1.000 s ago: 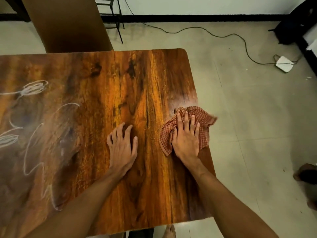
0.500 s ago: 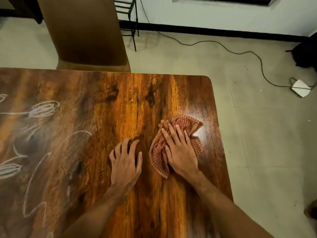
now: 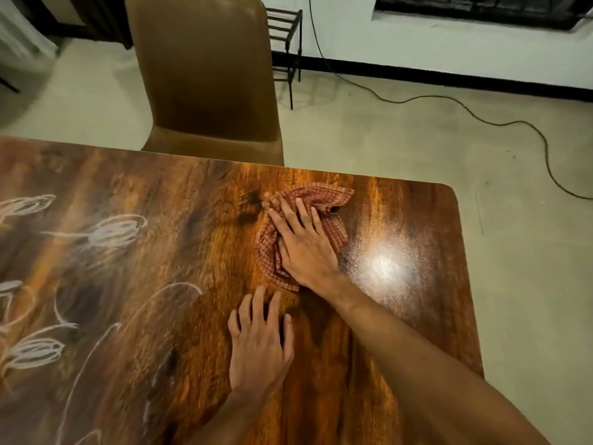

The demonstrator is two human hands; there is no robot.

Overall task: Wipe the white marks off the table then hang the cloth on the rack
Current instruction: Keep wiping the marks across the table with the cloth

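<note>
The right hand (image 3: 306, 248) is laid flat, fingers spread, on the bunched red checked cloth (image 3: 305, 220) and presses it to the wooden table (image 3: 401, 316); nothing is gripped. The left hand (image 3: 260, 345) lies open and empty on the wood. The white chalk marks (image 3: 112, 232) lie well to the left, so firm, overlapping strokes toward them would be advised.

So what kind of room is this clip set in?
Probably a home dining area, though not certain: a wooden table with a brown padded chair pushed up to it, a small metal rack by the wall, and a cable trailing across the bare floor.
</note>
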